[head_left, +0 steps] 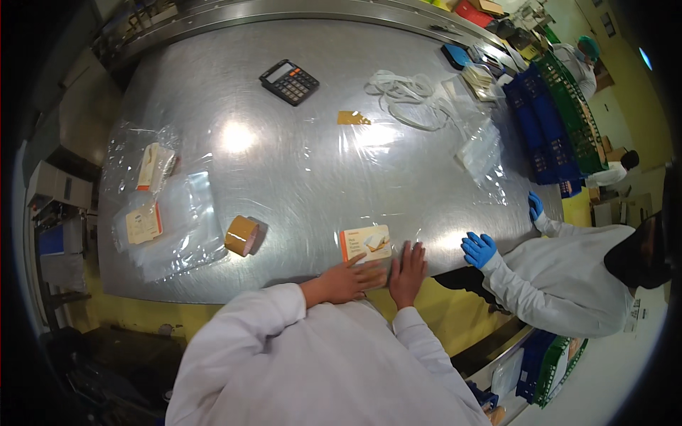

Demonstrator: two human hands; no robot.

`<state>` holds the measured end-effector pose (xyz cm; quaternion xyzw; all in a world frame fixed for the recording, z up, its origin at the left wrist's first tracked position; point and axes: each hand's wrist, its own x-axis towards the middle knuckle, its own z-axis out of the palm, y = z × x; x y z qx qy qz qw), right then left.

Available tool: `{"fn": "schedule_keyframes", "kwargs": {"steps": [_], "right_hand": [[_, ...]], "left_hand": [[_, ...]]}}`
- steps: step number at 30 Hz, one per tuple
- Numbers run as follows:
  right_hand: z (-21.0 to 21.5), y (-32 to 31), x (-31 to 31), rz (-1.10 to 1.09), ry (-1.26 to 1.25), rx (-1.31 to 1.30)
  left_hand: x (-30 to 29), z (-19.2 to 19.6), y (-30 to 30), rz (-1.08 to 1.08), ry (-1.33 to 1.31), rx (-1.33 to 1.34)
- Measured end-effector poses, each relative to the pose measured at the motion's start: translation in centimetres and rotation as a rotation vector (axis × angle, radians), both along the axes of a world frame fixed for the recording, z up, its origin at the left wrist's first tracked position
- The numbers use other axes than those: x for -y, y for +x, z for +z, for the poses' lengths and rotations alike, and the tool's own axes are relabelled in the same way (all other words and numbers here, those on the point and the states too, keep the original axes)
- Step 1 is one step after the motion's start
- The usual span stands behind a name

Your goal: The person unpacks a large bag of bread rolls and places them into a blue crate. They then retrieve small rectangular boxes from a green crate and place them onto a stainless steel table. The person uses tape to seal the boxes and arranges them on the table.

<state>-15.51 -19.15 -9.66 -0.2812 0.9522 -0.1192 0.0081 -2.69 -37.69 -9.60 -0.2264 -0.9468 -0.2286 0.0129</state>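
- In the head view, a flat rectangular orange-and-cream packet [365,243] is seen lying on the brushed steel bench [298,170], close to its near edge.
- The left hand [346,280] is laid flat with fingers stretched out, its fingertips touching the near edge of the packet; nothing is gripped by it.
- The right hand [407,272] is spread flat on the bench just to the right of the packet, fingers loose and released, with nothing grasped.
- A roll of brown packing tape [242,236] stands on the bench to the left of the left hand, apart from it.
- Farther to the left of both hands, clear plastic bags [181,220] are spread out, with two more orange-and-cream packets [144,222] among them.
- Well beyond the hands, a black desk calculator [288,82] and a tangle of white straps [405,96] are placed on the bench.
- To the right of the right hand, a blue-gloved hand [479,248] of another person in a white coat is rested on the bench edge.
- Blue plastic crates [543,135] are stacked beyond that person.
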Motion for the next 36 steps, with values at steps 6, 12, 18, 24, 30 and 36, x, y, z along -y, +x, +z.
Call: {"fn": "schedule_keyframes", "kwargs": {"steps": [6, 12, 18, 24, 30, 36], "right_hand": [[0.3, -0.6, -2.5, -0.012, -0.069, 0.038], [-0.7, -2.2, -3.9, -0.238, -0.504, 0.157], [5.0, -3.1, 4.3, -0.520, -0.642, 0.547], [4.4, 2.6, 16.5, 0.220, -0.785, 0.735], [3.9, 12.6, 23.8, 0.232, -0.781, 0.898], [3.7, 16.7, 23.4, 0.145, -0.760, 0.814]], "left_hand": [[3.7, -0.7, 2.8, -0.171, 0.089, 0.274], [6.0, 4.9, 7.0, 0.563, 0.781, 0.658], [9.9, 12.7, 10.3, 1.368, -0.008, -0.313], [16.9, 4.2, 15.4, 1.509, 0.461, -0.185], [32.3, 8.8, 20.5, 1.614, 1.548, -0.476], [49.5, 6.4, 21.4, 1.822, 0.756, -0.194]]}}
